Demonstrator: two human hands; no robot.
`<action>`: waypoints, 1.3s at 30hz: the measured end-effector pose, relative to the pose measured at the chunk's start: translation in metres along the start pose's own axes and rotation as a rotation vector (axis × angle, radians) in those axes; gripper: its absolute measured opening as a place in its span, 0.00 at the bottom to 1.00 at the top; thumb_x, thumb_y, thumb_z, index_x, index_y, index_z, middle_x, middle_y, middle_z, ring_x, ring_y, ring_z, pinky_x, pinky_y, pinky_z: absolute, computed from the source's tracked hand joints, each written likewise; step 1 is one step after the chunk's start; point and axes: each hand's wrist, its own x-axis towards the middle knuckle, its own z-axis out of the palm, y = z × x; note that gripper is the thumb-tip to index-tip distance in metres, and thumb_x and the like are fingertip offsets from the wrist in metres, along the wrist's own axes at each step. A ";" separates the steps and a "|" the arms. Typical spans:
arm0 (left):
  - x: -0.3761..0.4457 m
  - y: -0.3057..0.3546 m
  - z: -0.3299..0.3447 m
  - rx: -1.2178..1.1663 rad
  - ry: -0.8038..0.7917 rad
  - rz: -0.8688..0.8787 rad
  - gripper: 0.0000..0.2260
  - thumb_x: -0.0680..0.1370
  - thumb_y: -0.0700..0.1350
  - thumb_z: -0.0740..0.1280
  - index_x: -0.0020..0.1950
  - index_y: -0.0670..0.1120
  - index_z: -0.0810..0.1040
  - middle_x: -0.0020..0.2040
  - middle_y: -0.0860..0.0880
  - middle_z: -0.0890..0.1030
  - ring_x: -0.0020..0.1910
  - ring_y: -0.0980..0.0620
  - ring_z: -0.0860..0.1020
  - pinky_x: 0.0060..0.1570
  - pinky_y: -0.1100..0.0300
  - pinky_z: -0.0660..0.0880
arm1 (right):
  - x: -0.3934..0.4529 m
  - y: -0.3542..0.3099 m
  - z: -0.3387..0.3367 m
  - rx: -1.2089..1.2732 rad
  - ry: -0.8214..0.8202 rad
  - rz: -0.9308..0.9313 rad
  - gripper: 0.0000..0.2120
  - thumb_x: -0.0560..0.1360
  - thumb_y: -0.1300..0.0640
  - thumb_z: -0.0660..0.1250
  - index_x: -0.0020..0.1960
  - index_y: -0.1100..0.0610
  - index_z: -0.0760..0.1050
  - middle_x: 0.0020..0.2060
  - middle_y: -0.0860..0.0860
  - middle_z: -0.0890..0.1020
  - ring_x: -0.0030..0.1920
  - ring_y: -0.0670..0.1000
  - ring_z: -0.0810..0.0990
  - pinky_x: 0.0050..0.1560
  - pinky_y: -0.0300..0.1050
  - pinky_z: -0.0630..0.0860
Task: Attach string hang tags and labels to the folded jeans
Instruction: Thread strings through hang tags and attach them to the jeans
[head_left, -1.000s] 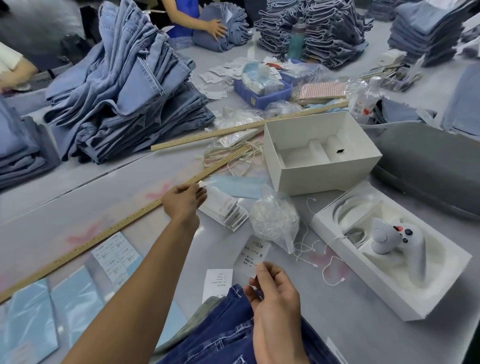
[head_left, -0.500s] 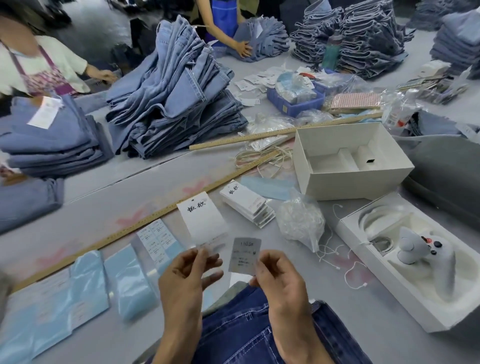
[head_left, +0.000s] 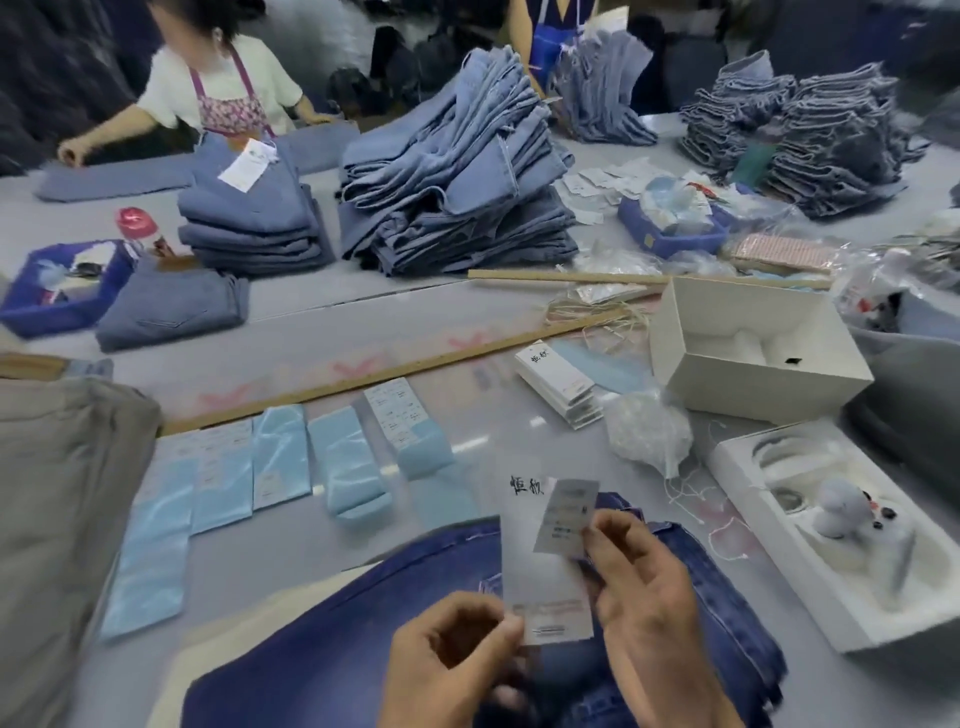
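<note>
Dark blue folded jeans (head_left: 332, 634) lie at the table's near edge under my hands. My left hand (head_left: 452, 654) pinches the lower edge of a tall white hang tag (head_left: 524, 551) with black characters at its top. My right hand (head_left: 639, 577) pinches a smaller grey printed label (head_left: 566, 514), held overlapping the front of the white tag. A stack of white hang tags (head_left: 558, 382) lies further back on the table. A clear bag of white strings (head_left: 649, 434) sits to its right, with loose strings (head_left: 696, 499) beside it.
Light blue plastic sleeves (head_left: 280, 457) lie in a row on the left. A long wooden ruler (head_left: 395, 369) crosses the table. An open white box (head_left: 748, 348) and a white tray with a controller (head_left: 841, 530) stand at right. Stacks of light jeans (head_left: 452, 192) and two other people are at the back.
The view swung left and down. My left hand brought a white hang tag in from the stack; it now stands behind the grey label, both held up over the jeans.
</note>
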 end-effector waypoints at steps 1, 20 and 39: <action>-0.002 0.000 -0.002 -0.008 -0.033 -0.001 0.05 0.74 0.34 0.76 0.48 0.38 0.83 0.38 0.35 0.84 0.34 0.41 0.84 0.32 0.54 0.81 | -0.004 0.000 -0.002 -0.079 -0.016 -0.022 0.12 0.68 0.47 0.77 0.45 0.54 0.82 0.49 0.63 0.84 0.50 0.59 0.83 0.57 0.59 0.79; -0.001 0.006 -0.013 0.104 0.161 0.233 0.06 0.80 0.41 0.69 0.46 0.44 0.84 0.42 0.48 0.87 0.40 0.48 0.85 0.36 0.51 0.82 | -0.051 0.005 0.014 -0.285 -0.254 -0.111 0.10 0.74 0.62 0.67 0.47 0.69 0.72 0.44 0.58 0.85 0.44 0.50 0.85 0.44 0.39 0.80; -0.003 -0.001 -0.010 0.004 0.068 0.409 0.09 0.76 0.46 0.66 0.49 0.41 0.79 0.45 0.45 0.87 0.44 0.46 0.86 0.36 0.57 0.83 | -0.036 0.023 0.018 -0.632 0.011 -0.154 0.14 0.76 0.63 0.71 0.38 0.45 0.78 0.45 0.50 0.79 0.46 0.47 0.82 0.42 0.38 0.80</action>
